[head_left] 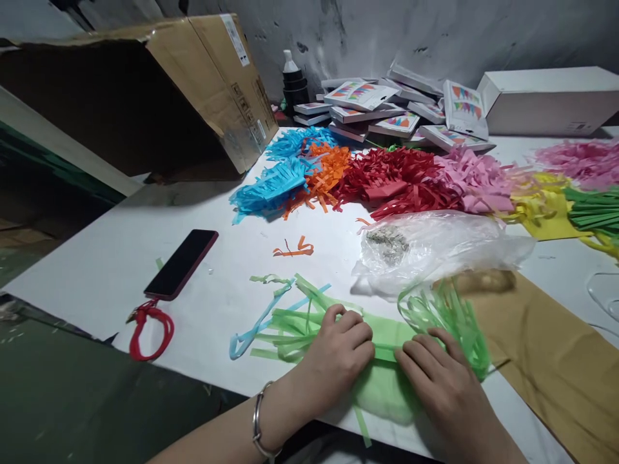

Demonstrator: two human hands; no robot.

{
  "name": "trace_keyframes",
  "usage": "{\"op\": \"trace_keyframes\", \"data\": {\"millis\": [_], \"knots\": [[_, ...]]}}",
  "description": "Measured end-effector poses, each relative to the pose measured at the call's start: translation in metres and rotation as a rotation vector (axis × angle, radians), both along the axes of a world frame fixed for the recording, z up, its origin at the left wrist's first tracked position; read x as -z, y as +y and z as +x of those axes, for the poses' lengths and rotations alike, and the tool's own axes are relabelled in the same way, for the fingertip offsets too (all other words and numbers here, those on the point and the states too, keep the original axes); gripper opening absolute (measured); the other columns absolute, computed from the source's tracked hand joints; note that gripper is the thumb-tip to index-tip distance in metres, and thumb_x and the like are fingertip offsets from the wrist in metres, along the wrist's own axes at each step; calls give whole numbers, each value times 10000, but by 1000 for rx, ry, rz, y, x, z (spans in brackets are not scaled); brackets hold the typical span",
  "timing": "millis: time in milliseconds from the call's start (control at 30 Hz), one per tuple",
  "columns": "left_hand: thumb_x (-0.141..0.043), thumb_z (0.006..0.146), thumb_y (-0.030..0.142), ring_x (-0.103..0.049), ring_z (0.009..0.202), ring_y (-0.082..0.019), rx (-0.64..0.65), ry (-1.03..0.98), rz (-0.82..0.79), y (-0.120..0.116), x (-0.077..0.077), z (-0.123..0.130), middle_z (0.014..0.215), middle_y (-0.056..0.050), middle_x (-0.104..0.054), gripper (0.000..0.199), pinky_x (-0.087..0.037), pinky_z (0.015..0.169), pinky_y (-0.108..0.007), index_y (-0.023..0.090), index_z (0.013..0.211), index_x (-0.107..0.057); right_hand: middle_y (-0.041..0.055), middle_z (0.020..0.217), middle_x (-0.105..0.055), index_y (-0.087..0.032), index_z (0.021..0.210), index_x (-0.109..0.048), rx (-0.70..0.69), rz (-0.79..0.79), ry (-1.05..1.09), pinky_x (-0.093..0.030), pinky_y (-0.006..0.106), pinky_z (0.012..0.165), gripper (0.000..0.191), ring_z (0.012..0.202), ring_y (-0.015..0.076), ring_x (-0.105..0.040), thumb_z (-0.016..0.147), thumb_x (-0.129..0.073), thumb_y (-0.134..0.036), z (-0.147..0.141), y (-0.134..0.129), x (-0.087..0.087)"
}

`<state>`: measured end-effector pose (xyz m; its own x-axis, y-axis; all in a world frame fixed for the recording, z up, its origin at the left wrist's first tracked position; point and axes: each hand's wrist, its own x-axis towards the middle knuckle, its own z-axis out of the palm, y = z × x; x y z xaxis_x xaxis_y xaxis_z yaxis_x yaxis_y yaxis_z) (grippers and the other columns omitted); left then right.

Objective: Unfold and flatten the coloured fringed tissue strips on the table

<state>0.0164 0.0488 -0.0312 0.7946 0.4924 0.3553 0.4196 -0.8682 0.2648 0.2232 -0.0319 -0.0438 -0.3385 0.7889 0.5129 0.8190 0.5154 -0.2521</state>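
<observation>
Our left hand (341, 345) and right hand (438, 368), equally near, rest curled fingers on the green paper (387, 330) on the table (232, 251). Its fringed length runs left to right beneath them; whether we pinch its fold, we cannot tell.

The green fringe (389, 332) looks like thin, matt tissue paper, faintly translucent. The plastic bag (454, 241) is clear, crinkled and shiny; the phone (181, 264) has a smooth, glossy screen. The bangle (256, 415) is polished metal, the carton (207, 77) matt cardboard, the worktop (232, 251) smooth, the wall (362, 32) rough.
</observation>
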Motion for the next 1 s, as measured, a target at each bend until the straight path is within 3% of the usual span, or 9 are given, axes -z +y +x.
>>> {"op": "trace_keyframes", "data": {"millis": [200, 367, 467, 533, 633, 733, 867, 1000], "knots": [[-554, 1011, 169, -537, 854, -198, -2, 32, -85, -3, 1, -11, 853, 1, -667, 150, -319, 908, -423, 193, 897, -649, 102, 1106, -727, -122, 1094, -689, 7, -22, 73, -308, 507, 1173, 345, 1171, 237, -600, 1018, -359, -57, 19, -17, 6], [-542, 989, 183, -552, 877, -230, -186, 140, -201, -5, -7, -4, 894, -35, -648, 178, -342, 843, -431, 175, 830, -622, 65, 995, -700, -170, 901, -645, 194, -72, 83, -321, 528, 1151, 177, 1020, 216, -634, 993, -504, -116, 9, -17, 5], [-585, 941, 182, -552, 858, -244, -263, 267, -229, -3, -10, 4, 890, -49, -631, 149, -364, 807, -435, 170, 796, -614, 46, 883, -654, -194, 809, -599, 309, -90, -2, -324, 544, 1133, 200, 896, 213, -618, 986, -513, -162, 4, -14, 3], [-609, 924, 190, -553, 863, -249, -276, 308, -225, -1, -11, 7, 904, -53, -630, 143, -374, 795, -432, 172, 783, -610, 74, 930, -667, -190, 845, -624, 352, -73, -43, -304, 569, 1137, 230, 947, 244, -615, 995, -452, -159, 0, -12, 2], [-614, 925, 180, -552, 874, -242, -254, 276, -205, 0, -10, 7, 928, -52, -629, 121, -377, 802, -429, 171, 805, -609, 120, 1056, -690, -157, 1005, -672, 241, 3, -11, -336, 534, 1101, 305, 1063, 279, -592, 1001, -370, -122, -9, -8, 1], [-613, 924, 123, -544, 879, -218, -184, 170, -150, 1, -9, 4, 930, -35, -627, 121, -367, 837, -424, 179, 817, -616, 108, 898, -674, -130, 940, -680, 94, 23, -22, -405, 440, 971, 345, 926, 249, -572, 1000, -343, -86, -16, -2, 0], [-641, 935, 145, -536, 910, -219, -26, 103, -2, 1, -7, 0, 952, -26, -652, 114, -343, 920, -455, 194, 832, -653, 52, 711, -555, -157, 746, -608, 91, -13, -40, -384, 379, 799, 318, 725, 197, -475, 984, -420, -63, -19, 3, 1], [-577, 968, 125, -537, 892, -212, 78, 133, 97, 2, -4, 0, 877, -30, -641, 167, -348, 955, -462, 169, 825, -651, 51, 815, -610, -151, 882, -628, 93, -37, 60, -367, 373, 829, 197, 777, 190, -500, 996, -480, -93, -21, 3, 4]]}}
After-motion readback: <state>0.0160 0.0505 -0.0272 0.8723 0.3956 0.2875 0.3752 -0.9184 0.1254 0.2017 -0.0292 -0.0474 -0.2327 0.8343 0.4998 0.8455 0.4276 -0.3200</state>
